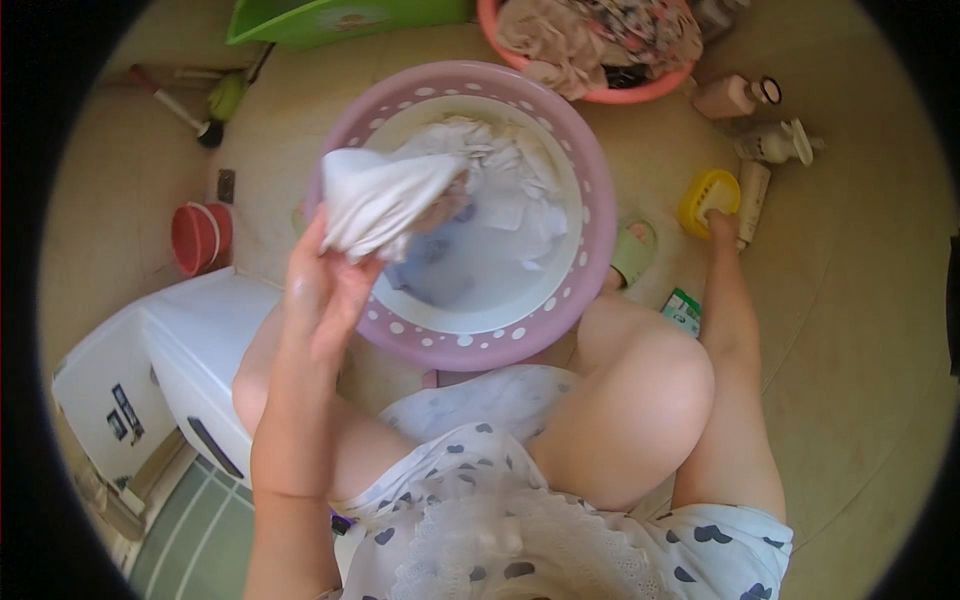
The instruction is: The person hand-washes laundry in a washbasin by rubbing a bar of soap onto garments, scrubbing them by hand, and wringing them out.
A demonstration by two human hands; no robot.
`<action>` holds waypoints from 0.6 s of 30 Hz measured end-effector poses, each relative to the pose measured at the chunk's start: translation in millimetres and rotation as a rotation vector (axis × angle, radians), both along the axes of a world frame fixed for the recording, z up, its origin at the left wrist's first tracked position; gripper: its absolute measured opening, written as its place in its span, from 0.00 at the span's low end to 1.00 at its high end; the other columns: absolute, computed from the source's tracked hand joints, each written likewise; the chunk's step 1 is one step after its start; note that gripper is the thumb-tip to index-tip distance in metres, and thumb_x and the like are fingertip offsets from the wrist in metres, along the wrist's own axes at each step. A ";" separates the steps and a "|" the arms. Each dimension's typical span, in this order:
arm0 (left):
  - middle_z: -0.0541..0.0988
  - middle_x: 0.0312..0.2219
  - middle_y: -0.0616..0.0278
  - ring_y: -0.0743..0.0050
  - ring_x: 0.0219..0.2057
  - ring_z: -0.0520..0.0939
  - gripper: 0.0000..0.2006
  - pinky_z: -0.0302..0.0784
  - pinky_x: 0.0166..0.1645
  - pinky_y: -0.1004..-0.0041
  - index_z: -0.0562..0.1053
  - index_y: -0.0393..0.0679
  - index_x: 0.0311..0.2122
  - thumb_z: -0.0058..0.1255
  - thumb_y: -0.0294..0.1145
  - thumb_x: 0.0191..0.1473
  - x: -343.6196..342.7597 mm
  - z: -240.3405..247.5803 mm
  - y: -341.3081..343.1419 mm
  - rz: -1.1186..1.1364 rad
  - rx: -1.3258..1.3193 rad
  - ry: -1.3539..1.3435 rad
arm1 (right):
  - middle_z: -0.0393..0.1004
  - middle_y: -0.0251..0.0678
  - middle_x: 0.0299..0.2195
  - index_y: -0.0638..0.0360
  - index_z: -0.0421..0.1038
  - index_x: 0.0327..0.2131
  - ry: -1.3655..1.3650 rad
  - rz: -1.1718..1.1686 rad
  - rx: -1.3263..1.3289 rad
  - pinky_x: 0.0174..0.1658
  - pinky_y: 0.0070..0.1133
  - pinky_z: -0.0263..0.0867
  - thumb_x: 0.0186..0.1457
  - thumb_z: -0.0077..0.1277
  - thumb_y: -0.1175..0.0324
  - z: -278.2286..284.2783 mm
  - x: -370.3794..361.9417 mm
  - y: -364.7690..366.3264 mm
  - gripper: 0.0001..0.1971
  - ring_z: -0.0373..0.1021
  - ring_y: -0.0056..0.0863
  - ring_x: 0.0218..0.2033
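Note:
A bunched white wet cloth [390,200] is gripped in my left hand [328,285], raised over the near left side of a purple basin [590,220] with white spots. In the basin, more white cloth [505,165] and some bluish cloth lie in cloudy water. Off to the right, my arm stretches out and my right hand [721,226] reaches into a yellow soap dish [691,208] on the floor. Its fingers are closed at a pale bar of soap [708,206], partly hidden by the hand.
Behind the basin are a coral tub [650,97] of clothes and a green container [345,22]. Bottles [727,97] stand at the right, near a green packet [682,310]. At the left are a small red bucket [195,240], a brush [170,105] and a white appliance [215,340].

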State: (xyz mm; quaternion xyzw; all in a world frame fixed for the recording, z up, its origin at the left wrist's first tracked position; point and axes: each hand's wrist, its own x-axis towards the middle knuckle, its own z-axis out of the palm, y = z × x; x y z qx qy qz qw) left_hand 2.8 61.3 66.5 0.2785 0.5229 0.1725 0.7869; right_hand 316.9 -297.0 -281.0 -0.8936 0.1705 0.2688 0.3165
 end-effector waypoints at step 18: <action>0.74 0.38 0.63 0.69 0.39 0.75 0.17 0.70 0.45 0.67 0.67 0.43 0.43 0.36 0.43 0.55 0.3 17.1 -2.3 -0.222 -0.262 -0.785 | 0.68 0.33 0.39 0.64 0.64 0.44 -0.108 1.138 0.736 0.47 0.18 0.57 0.37 0.52 0.79 378.5 -168.8 237.5 0.24 0.63 0.22 0.43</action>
